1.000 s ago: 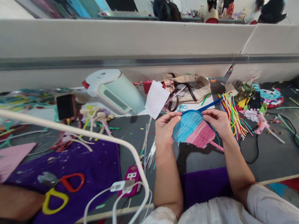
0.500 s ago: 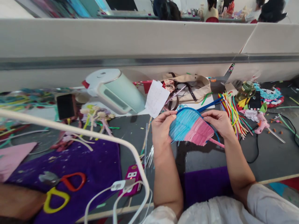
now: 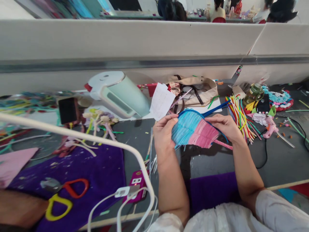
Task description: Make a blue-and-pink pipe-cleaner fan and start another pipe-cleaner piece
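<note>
Between my two hands I hold up a leaf-shaped piece made of pipe cleaners (image 3: 190, 129), light blue on the left and pink on the right. A dark blue pipe cleaner (image 3: 193, 110) runs along its upper edge, and a pink twisted stem (image 3: 224, 145) sticks out at the right. My left hand (image 3: 166, 129) pinches the left end between thumb and fingers. At the upper right, my right hand (image 3: 224, 125) is closed on the dark blue edging; its fingertips partly hide the strand. More dark blue strands (image 3: 214, 108) lie behind the piece.
Loose coloured pipe cleaners (image 3: 238, 119) and a pink glue gun (image 3: 270, 127) lie right. Scissors (image 3: 64, 199) rest on a purple cloth (image 3: 103, 167) at left, near another person's arm (image 3: 21, 207). A white cable-like tube (image 3: 103, 138) crosses in front of a pale green lamp-like device (image 3: 125, 93).
My hands and the leaf-shaped piece have shifted slightly left. My right fingers now sit a little further left along the dark blue edge.
</note>
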The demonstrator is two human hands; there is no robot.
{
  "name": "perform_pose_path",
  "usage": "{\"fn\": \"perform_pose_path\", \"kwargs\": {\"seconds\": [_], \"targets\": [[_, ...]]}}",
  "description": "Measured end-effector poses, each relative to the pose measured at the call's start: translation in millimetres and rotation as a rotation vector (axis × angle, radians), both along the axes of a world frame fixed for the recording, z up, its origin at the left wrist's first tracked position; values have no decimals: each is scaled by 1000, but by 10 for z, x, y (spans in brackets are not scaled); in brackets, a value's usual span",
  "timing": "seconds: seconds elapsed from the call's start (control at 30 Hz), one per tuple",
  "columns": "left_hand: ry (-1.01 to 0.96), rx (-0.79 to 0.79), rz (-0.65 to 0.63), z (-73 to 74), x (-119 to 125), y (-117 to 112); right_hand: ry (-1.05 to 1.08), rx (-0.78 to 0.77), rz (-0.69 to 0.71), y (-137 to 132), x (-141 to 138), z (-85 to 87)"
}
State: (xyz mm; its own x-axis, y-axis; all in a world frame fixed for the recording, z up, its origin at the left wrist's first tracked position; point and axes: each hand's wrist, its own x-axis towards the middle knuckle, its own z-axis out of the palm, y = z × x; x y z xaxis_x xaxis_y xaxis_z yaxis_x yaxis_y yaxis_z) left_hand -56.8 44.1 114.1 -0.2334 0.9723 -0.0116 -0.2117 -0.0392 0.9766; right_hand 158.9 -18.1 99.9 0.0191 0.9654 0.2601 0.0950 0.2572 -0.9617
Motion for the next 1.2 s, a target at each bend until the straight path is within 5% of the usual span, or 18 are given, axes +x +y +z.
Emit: {"fn": "perform_pose_path", "kwargs": {"seconds": [0.63, 1.2], "targets": [[34, 34, 75, -35, -62, 30, 64, -103, 25, -10, 60, 15], [15, 65, 123, -11, -69, 36, -92, -74, 35, -77, 107, 92]]}}
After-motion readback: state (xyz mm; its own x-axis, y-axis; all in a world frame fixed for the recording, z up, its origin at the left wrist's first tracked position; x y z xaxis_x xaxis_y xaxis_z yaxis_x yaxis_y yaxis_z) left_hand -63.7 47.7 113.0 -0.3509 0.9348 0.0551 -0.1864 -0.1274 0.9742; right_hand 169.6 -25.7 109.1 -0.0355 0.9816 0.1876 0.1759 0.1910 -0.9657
